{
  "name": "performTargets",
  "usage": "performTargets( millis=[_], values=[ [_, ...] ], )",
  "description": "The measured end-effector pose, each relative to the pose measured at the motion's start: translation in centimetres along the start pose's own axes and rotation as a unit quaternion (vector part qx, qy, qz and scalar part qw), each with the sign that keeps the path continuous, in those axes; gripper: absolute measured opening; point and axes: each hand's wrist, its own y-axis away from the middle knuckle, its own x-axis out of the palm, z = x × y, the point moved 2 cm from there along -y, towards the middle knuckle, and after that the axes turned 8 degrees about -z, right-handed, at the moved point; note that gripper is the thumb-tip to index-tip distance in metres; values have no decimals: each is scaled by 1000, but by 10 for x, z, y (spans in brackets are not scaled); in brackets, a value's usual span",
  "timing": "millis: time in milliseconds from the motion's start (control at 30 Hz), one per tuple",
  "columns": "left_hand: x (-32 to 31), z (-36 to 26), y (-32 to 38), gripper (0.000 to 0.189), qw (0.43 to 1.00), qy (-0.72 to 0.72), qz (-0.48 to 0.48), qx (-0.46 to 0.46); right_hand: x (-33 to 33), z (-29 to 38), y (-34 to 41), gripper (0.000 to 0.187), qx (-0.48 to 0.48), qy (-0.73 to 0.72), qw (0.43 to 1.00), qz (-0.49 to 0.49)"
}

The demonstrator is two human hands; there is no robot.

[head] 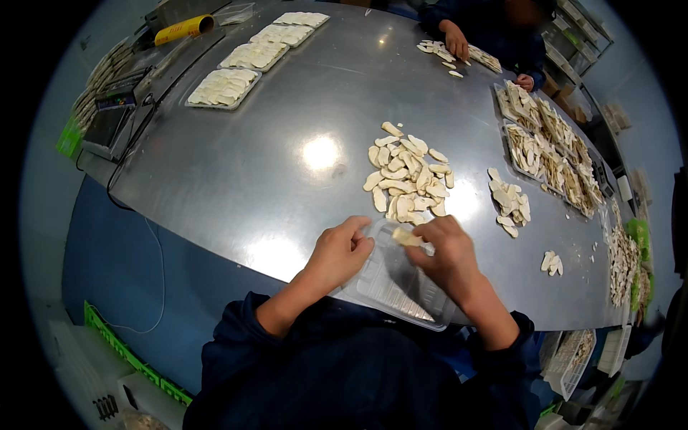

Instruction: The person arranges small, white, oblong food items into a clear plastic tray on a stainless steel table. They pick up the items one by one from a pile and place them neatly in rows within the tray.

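Note:
A clear plastic tray [398,279] lies at the near edge of the steel table, in front of my body. My left hand [341,250] is at the tray's left rim, its fingers curled, with nothing visible between thumb and fingertips; whether it touches the rim I cannot tell. My right hand [443,250] pinches a pale dried slice [406,237], perhaps mushroom, over the far part of the tray. Just beyond the tray spreads a loose pile of similar slices [411,177]. A smaller pile [509,203] lies to the right, and a few slices [552,263] lie nearer the right edge.
Several filled trays [223,88] stand in a row at the far left, near a scale [110,131] with a black cable. More filled trays [524,150] are grouped at the right. Across the table [242,161], another person's hand [456,40] reaches to slices beside a tray.

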Motion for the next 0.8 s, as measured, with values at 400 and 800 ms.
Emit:
performTargets(
  millis=[400,800],
  values=[
    [4,-25,7,50,982,-148,-40,110,37,-38,-51,28,312,-44,945,86],
    [17,-43,-4,38,980,-76,-85,164,7,-59,-12,8,508,-479,715,-23]
  ],
)
